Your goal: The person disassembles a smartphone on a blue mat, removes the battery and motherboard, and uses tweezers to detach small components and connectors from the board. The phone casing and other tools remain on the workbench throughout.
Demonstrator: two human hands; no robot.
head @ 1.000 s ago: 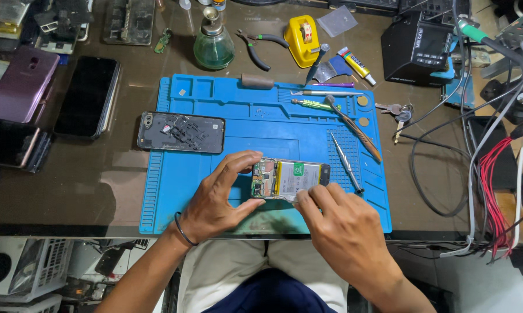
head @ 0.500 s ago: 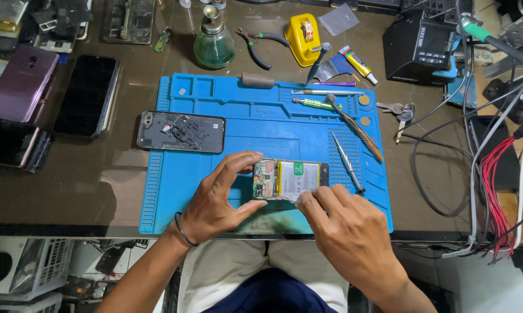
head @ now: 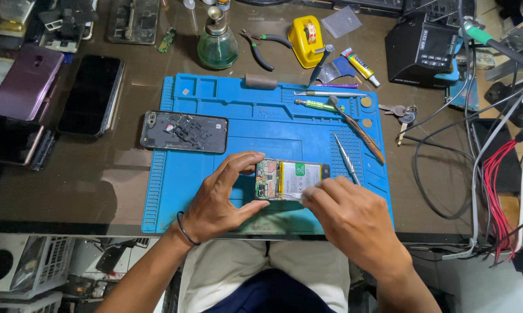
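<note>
Place: a phone repair workshop, seen at one crowded bench.
Work surface: a blue repair mat (head: 261, 116) with moulded trays covers the centre of a dark table (head: 99, 185).
Tools: at 12 o'clock lie pliers (head: 260, 46), a glass solvent bottle (head: 218, 43) and a yellow tape dispenser (head: 305, 33); screwdrivers and tweezers (head: 345, 157) sit at 1 o'clock on the mat.
Equipment: a black soldering station (head: 422, 47) stands at 2 o'clock, with tangled cables (head: 493, 174) at 3 o'clock.
Stock: several phones (head: 90, 95) and a removed back cover (head: 184, 131) wait at 9 to 10 o'clock.
Work in hand: an opened phone (head: 293, 177) with exposed battery and board, at the centre.
</note>
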